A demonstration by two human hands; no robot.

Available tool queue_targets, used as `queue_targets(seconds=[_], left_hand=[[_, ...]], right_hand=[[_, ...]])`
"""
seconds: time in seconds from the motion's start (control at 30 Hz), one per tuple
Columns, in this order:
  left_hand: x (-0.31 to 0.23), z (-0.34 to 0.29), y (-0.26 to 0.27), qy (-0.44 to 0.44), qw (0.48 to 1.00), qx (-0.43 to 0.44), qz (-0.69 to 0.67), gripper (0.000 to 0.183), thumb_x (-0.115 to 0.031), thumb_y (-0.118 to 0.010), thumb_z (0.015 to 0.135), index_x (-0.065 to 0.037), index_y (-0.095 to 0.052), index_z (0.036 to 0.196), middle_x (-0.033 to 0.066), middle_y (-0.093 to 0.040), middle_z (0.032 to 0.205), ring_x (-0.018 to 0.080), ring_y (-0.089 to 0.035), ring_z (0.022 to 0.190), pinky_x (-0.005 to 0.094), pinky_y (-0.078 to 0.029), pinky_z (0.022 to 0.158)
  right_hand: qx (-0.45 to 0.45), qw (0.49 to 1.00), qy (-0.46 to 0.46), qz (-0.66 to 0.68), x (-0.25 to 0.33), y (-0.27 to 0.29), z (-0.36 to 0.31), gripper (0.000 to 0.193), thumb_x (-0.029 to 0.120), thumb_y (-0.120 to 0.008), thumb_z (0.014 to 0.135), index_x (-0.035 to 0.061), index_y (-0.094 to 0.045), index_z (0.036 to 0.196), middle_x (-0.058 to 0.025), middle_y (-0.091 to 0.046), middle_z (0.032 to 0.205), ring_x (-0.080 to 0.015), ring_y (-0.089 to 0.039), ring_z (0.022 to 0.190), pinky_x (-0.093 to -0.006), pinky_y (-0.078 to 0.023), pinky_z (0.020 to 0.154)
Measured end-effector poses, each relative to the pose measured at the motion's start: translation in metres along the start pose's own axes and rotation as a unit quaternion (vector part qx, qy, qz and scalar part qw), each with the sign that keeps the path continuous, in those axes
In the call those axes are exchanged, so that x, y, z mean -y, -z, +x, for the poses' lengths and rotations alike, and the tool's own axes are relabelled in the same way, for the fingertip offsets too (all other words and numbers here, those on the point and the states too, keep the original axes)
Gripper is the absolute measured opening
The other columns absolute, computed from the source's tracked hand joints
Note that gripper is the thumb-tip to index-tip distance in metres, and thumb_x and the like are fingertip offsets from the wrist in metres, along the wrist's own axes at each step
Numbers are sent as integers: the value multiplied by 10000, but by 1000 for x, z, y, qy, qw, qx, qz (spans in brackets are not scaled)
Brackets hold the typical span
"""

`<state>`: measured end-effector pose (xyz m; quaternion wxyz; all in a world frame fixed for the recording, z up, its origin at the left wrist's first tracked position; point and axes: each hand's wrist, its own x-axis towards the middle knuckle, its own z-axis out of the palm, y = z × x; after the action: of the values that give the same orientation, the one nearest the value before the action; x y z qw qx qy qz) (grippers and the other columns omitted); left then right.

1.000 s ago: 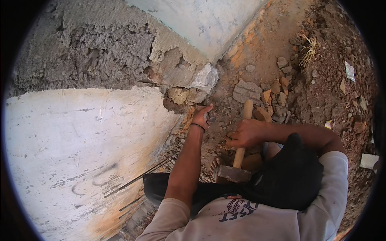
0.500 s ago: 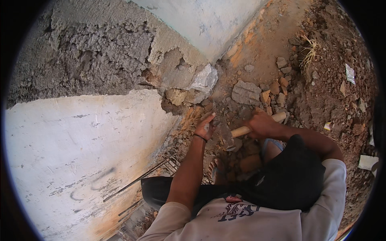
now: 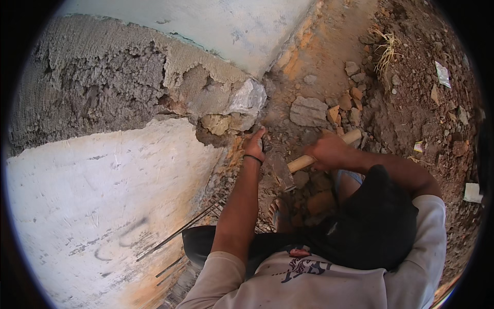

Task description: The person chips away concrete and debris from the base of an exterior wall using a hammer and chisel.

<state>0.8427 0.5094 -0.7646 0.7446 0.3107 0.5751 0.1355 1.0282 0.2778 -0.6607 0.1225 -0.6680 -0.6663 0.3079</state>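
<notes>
a broken white plastered wall (image 3: 103, 195) with grey rough concrete exposed fills the left. reddish dirt ground (image 3: 411, 103) holds a flat grey stone chunk (image 3: 307, 110). the right hand (image 3: 325, 151) grips a wooden-handled hammer (image 3: 288, 167). the left hand (image 3: 255, 144) is closed around a dark metal chisel (image 3: 263, 144) at the wall's base.

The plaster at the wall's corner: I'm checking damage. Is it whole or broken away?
Broken away: the plaster ends in a ragged edge, baring rough grey wall beside it.
</notes>
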Motion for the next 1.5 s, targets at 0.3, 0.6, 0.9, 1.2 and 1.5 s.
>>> queue_targets(seconds=[0.3,0.6,0.9,1.2,1.5], left_hand=[[0,16,2,-19,995,18,100,197,-211,-745,911,-27,-713,973,79,-686,842,216,-653,725,391,-529,618],[-18,19,17,6,990,57,126,251,-241,-782,872,-34,-710,994,108,-693,981,224,-669,869,409,-546,704],[-22,7,6,-9,985,23,169,369,-233,-779,872,-2,-684,1145,94,-695,1015,250,-677,817,449,-559,758],[-19,10,-8,-2,994,8,112,460,-244,-823,818,48,-688,1146,168,-691,1079,297,-637,1004,492,-504,886],[-14,28,10,-9,985,-49,167,594,-325,-835,806,27,-655,1248,225,-565,1375,368,-521,1278,529,-406,1044]], right_hand=[[86,982,123,-114,-10,8,34,327,272,-742,733,115,-668,1010,-107,-712,822,-316,-713,803,-468,-557,707],[46,967,238,-83,27,9,24,354,257,-707,748,100,-665,1062,-128,-713,798,-333,-714,787,-464,-561,698],[31,996,39,-70,7,6,41,267,245,-740,728,76,-642,910,-112,-711,803,-351,-715,809,-481,-568,736],[19,994,40,-96,-26,6,43,242,252,-753,731,91,-673,893,-106,-720,820,-334,-721,785,-453,-580,696],[42,922,352,-159,24,5,41,296,262,-715,752,108,-706,1004,-116,-707,784,-320,-717,760,-455,-568,690]])
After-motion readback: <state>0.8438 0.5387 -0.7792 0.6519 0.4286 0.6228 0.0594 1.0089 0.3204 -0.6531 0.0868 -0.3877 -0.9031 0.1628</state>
